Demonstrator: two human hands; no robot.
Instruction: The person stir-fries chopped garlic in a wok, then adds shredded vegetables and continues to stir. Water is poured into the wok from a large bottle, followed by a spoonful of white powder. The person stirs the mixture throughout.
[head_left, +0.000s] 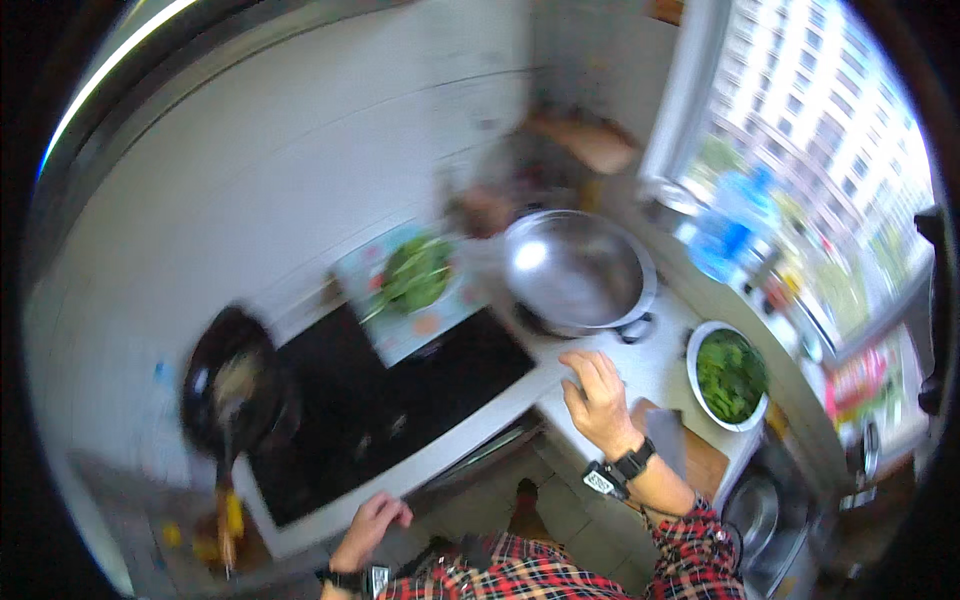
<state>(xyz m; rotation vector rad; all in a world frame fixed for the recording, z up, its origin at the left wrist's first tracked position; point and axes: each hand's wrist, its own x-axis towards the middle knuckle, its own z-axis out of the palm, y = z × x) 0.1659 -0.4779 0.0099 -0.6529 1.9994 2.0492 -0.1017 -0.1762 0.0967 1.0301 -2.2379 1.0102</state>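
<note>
My right hand (597, 400) is held out over the counter, in front of a wide steel pot (580, 275). Its thumb stands apart from the loosely bent fingers, and nothing shows in it. Beside that wrist lies a wooden cutting board (706, 452) with a grey blade-like sheet (668, 440) on it. My left hand (372, 522) is low, near the front edge of the black cooktop (400, 400), fingers loosely stretched and holding nothing visible. Leafy greens (418, 272) sit on a pale patterned mat (420, 335) across the cooktop's far side.
A dark wok (240, 385) with a utensil in it stands at the left. On the right counter a white-rimmed bowl (697, 385) holds chopped greens, near a sink (790, 520). A blue water jug (730, 225) stands by the window. The far corner is blurred.
</note>
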